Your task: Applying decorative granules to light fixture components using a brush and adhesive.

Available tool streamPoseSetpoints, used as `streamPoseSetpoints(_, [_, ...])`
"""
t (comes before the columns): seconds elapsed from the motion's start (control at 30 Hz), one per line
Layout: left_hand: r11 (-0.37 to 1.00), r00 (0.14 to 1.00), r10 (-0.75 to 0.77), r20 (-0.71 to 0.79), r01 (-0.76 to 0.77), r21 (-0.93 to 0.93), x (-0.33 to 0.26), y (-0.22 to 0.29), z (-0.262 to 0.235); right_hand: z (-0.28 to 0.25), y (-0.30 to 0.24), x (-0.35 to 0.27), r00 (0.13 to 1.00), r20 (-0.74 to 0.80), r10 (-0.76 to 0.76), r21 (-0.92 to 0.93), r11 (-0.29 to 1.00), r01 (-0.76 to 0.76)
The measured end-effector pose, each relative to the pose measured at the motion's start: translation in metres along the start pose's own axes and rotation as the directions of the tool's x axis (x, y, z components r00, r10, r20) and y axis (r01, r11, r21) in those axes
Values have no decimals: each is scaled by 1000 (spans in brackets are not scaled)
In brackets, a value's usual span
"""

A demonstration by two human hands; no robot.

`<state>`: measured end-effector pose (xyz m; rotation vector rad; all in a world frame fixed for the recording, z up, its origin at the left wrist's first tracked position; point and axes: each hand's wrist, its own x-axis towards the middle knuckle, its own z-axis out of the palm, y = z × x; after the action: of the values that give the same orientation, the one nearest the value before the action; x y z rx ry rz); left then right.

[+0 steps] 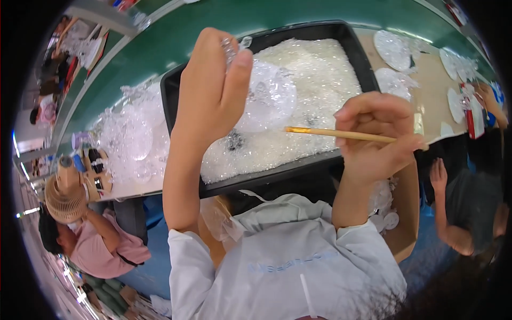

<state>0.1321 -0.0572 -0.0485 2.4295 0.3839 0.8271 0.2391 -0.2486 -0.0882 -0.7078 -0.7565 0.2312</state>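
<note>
Your left hand (210, 93) pinches the clear glass piece (266, 96) over the black tray (170, 101) (brushing stage, I'd judge) while your right hand (376, 136) clamps the brush (333, 133), needing steadier aim.

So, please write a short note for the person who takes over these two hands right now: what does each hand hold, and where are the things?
Left hand: raised over the black tray, pinching a clear plastic piece by its top edge.
Right hand: closed on a thin wooden brush, whose tip points at the clear piece.
Tray: full of glittering clear material.
More clear pieces are piled left of the tray; flat ones lie to its right.
Done or left: how far the brushing has got cannot be told.
</note>
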Motion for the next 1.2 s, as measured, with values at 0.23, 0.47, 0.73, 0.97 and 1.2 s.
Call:
streamPoseSetpoints(0.23, [997,994,-80,-70,78,-23,-3,6,-4,12,16,-16,983,169,-68,-346,930,124])
streamPoseSetpoints(0.47, [1000,991,-6,-132,5,-8,-4,1,-8,10,16,-24,961,261,-88,-507,835,214])
streamPoseSetpoints(0.73, [988,992,0,-129,-20,-152,-5,-2,-6,10,16,-26,973,202,-114,-437,878,193])
streamPoseSetpoints(0.97, [993,994,-52,-95,41,-114,-7,4,-6,9,15,-19,922,366,-125,-429,857,286])
streamPoseSetpoints(1.2, [961,995,-22,-98,-6,-276,-7,4,-3,1,11,-21,907,342,-245,-367,854,369])
